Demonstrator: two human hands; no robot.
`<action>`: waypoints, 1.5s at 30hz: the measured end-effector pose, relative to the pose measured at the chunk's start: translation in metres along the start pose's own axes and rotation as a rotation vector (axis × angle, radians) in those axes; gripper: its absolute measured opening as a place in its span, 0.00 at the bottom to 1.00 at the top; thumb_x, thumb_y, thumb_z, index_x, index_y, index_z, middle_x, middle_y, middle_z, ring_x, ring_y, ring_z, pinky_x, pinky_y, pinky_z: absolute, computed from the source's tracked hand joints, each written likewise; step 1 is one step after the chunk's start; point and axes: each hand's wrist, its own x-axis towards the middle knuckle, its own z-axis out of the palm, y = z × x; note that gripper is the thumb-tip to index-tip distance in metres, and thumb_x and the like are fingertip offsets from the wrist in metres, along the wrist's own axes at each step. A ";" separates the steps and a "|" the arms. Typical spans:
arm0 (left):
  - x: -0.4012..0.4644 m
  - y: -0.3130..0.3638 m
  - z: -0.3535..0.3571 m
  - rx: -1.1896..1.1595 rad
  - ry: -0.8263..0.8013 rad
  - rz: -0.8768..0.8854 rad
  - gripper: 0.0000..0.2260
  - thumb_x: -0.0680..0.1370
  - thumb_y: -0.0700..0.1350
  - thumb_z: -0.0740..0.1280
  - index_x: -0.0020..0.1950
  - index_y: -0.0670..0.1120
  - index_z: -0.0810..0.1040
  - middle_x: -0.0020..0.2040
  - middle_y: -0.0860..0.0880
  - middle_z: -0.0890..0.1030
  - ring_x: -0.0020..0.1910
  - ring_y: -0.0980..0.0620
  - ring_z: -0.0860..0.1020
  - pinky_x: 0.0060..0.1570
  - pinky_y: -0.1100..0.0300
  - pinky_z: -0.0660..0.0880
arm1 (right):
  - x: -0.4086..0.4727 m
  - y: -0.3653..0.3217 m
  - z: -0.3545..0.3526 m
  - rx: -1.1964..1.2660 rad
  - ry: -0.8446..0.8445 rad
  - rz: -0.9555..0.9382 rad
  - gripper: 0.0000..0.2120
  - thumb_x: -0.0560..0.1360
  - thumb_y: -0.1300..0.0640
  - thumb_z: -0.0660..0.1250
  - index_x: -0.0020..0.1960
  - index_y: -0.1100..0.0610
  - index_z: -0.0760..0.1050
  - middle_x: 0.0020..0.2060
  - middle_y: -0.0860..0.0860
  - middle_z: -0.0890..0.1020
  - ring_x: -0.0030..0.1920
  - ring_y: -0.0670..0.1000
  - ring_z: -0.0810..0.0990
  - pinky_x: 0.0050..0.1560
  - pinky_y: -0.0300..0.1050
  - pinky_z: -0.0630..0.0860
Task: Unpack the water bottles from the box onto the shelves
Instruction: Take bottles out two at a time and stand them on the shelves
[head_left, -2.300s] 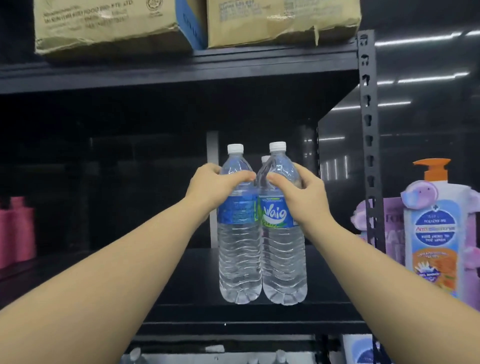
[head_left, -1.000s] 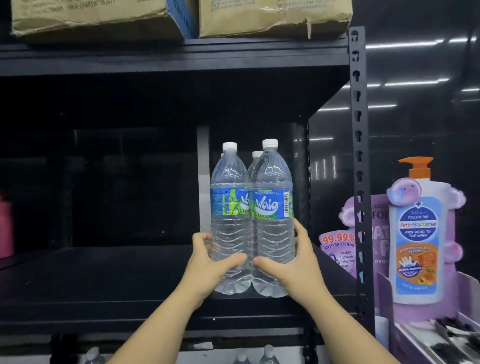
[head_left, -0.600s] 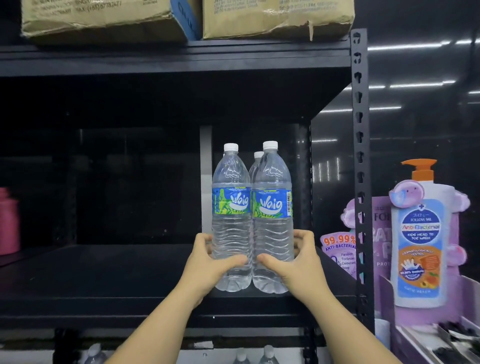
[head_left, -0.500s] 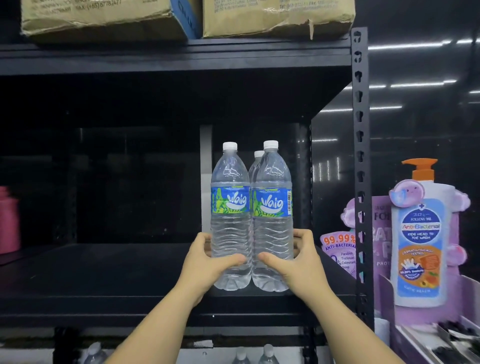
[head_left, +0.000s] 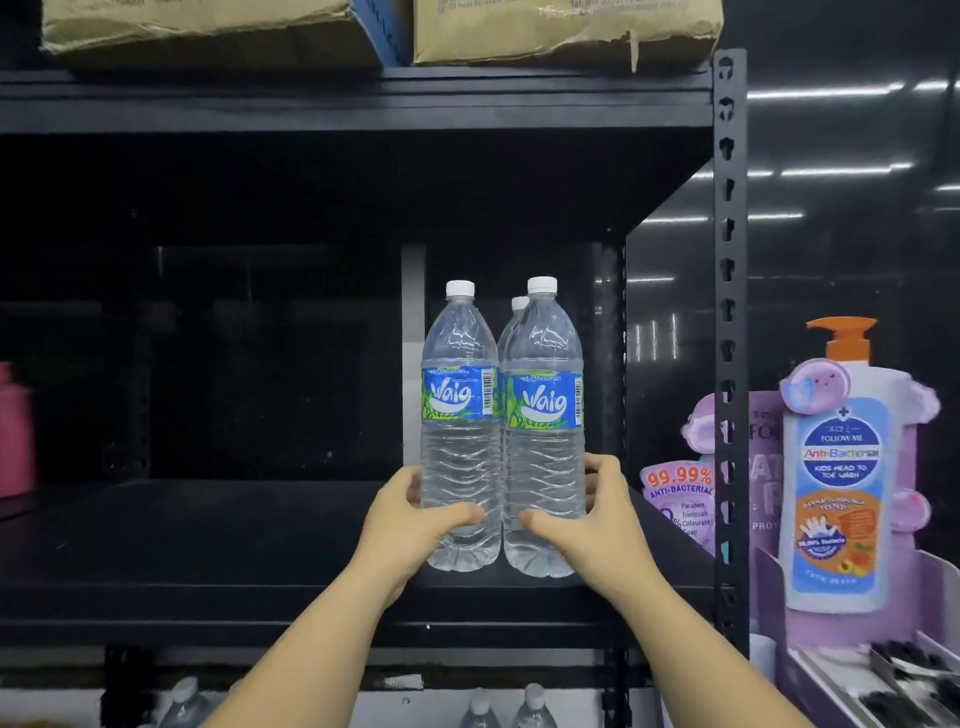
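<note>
Two clear water bottles with blue labels stand upright side by side on the black shelf (head_left: 208, 540), near its right end. My left hand (head_left: 410, 525) grips the lower body of the left bottle (head_left: 460, 395). My right hand (head_left: 597, 525) grips the lower body of the right bottle (head_left: 543, 400). Both labels face me. A third bottle (head_left: 518, 304) stands behind them, only its white cap and shoulder showing. The box is not in view.
Two cardboard cartons (head_left: 566, 26) sit on the shelf above. The black upright post (head_left: 729, 312) bounds the shelf on the right, with a large soap-bottle display (head_left: 841, 467) beyond it. A pink container (head_left: 15, 431) is at far left. More bottle caps (head_left: 532, 696) show below the shelf.
My hands slid from the bottles' shoulders down to their lower bodies. The left bottle has since been turned so its label faces forward. Both bottles stay on the shelf.
</note>
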 end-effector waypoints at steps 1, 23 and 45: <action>0.000 0.000 0.000 -0.001 0.009 0.002 0.37 0.54 0.52 0.86 0.61 0.56 0.78 0.55 0.53 0.87 0.54 0.52 0.86 0.60 0.47 0.82 | 0.001 0.001 0.000 -0.009 0.005 0.000 0.38 0.55 0.42 0.83 0.60 0.37 0.69 0.59 0.47 0.79 0.55 0.44 0.82 0.57 0.50 0.82; 0.004 -0.006 0.002 0.013 0.066 0.050 0.37 0.54 0.58 0.86 0.60 0.58 0.76 0.55 0.52 0.86 0.52 0.53 0.87 0.58 0.46 0.83 | 0.004 -0.002 0.005 -0.131 0.023 0.075 0.34 0.67 0.44 0.84 0.65 0.44 0.68 0.46 0.41 0.84 0.45 0.39 0.83 0.39 0.35 0.73; 0.001 -0.007 0.004 0.082 0.049 0.081 0.28 0.69 0.53 0.83 0.64 0.60 0.77 0.56 0.57 0.86 0.54 0.57 0.85 0.60 0.51 0.82 | 0.003 0.005 0.009 -0.189 0.041 0.041 0.32 0.69 0.36 0.79 0.68 0.40 0.68 0.54 0.42 0.83 0.54 0.44 0.83 0.55 0.49 0.81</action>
